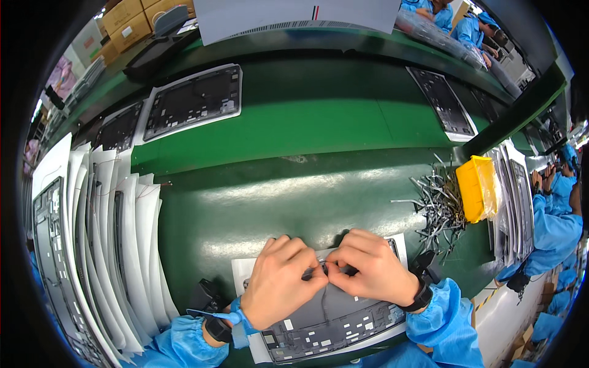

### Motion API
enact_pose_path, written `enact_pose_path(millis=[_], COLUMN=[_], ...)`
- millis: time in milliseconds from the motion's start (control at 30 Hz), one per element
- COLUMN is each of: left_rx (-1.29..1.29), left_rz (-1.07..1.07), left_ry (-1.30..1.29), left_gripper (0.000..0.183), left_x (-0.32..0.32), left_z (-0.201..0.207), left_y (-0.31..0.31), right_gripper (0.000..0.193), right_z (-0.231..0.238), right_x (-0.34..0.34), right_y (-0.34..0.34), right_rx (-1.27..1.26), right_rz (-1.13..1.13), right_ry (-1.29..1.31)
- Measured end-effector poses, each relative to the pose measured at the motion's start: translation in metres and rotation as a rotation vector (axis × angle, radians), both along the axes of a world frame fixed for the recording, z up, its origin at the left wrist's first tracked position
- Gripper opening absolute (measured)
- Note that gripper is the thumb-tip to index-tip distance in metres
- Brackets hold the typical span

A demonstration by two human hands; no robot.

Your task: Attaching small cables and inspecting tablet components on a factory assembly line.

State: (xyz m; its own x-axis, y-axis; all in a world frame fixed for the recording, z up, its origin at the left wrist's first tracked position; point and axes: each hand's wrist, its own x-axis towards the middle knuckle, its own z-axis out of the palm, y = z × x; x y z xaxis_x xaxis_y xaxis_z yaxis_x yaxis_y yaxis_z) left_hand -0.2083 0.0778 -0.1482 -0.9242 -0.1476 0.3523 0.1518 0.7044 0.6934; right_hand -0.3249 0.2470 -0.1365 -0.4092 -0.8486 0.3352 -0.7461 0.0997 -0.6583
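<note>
A flat black device housing [307,316] with small white labels and components lies on a white sheet [242,270] at the near edge of the green bench. Over its far edge my left hand [282,279] and my right hand [371,270] nearly meet, thumbs and fingertips pinched together. Whatever sits between the fingertips is small and dark; its kind is hidden. A thin dark line, perhaps a cable, runs down the housing below them. Both wrists carry black straps, and a blue band circles the left one.
At left stands a row of housings [49,245] interleaved with white sheets. To the right are a tangled pile of grey-black strips [438,208], a yellow bin [474,187] and another upright stack [518,208]. More housings [196,101] lie farther back. Co-workers in blue [555,214] sit at right.
</note>
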Motion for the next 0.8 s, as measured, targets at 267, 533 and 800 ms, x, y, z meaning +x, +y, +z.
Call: enact_pose_path(millis=[267,533,800], left_rx=[0.07,0.161,0.146], left_rz=[-0.045,-0.067,-0.048], left_ry=[0.091,0.015,0.02], left_gripper=[0.018,0.018,0.019], left_x=[0.001,-0.002,-0.005], left_z=[-0.01,-0.01,-0.009], left_y=[-0.001,-0.002,-0.001], right_gripper=[0.016,0.017,0.018], right_z=[-0.004,-0.009,-0.007], right_x=[-0.005,-0.007,-0.007], right_y=[-0.001,0.0,-0.002], right_rx=[-0.002,-0.038,-0.044], right_rz=[0.084,0.083,0.074], right_ry=[0.096,0.089,0.117])
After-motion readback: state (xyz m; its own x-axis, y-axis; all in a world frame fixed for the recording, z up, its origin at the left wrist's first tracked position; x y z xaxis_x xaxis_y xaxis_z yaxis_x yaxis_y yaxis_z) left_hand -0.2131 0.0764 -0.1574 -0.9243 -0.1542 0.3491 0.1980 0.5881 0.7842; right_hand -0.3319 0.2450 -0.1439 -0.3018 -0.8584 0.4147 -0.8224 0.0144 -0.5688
